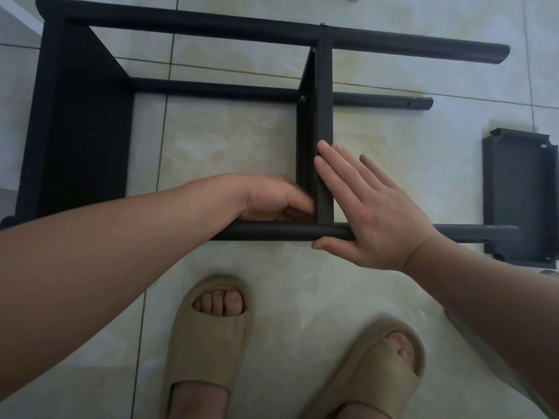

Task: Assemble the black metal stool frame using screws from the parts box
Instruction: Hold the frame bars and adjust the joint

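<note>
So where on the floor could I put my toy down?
Bare tile lies inside the stool frame, between seat panel and crossbar, and also between crossbar and loose bracket. Crowded where left hand and right hand meet the crossbar.

Left forearm (106, 261) comes in from the near left, right forearm (490, 297) from the near right, both bare. Left hand (272, 198) points right, knuckles up, fingers curled and tips hidden, so can't tell if it's holding anything. Right hand (372, 207) lies flat, palm down, fingers straight, thumb out on the near side.
</note>
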Demonstrator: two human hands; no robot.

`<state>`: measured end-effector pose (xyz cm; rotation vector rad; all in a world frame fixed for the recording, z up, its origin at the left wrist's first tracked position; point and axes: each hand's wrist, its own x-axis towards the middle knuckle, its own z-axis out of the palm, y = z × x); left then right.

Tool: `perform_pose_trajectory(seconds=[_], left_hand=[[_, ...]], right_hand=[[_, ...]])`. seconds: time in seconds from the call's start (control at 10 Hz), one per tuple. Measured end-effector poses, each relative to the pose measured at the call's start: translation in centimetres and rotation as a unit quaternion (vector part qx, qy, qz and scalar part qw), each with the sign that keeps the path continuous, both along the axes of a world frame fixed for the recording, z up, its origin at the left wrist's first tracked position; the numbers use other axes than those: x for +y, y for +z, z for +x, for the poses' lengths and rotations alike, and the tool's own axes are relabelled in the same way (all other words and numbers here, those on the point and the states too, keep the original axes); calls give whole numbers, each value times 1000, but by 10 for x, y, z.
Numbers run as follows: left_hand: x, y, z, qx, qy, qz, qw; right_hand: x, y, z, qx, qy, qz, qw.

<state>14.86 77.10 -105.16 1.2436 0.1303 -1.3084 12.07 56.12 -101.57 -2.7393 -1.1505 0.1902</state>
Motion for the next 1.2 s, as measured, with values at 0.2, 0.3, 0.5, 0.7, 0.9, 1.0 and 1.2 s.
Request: perform_pose_trajectory(seconds=[0.2, 0.3, 0.5, 0.7, 0.9, 1.0, 1.2], left_hand=[[-1, -2, 0, -54, 4, 29, 998], [0, -2, 0, -46, 12, 22, 999], [0, -3, 0, -28, 29, 4, 999], [-3, -1, -1, -24, 1, 5, 1000], [-5, 2, -1, -47, 15, 26, 998], [-4, 2, -1, -41, 19, 14, 999], [-3, 1, 0, -38, 22, -15, 999]], right_hand=[[0, 0, 0, 0, 0, 0, 1000], [0, 0, 0, 0, 0, -2, 1000], [0, 0, 0, -1, 0, -1, 1000], [0, 0, 0, 4, -1, -2, 1000], [1, 1, -1, 3, -2, -4, 1000], [1, 2, 0, 5, -2, -6, 1000], [1, 2, -1, 9, -3, -7, 1000]])
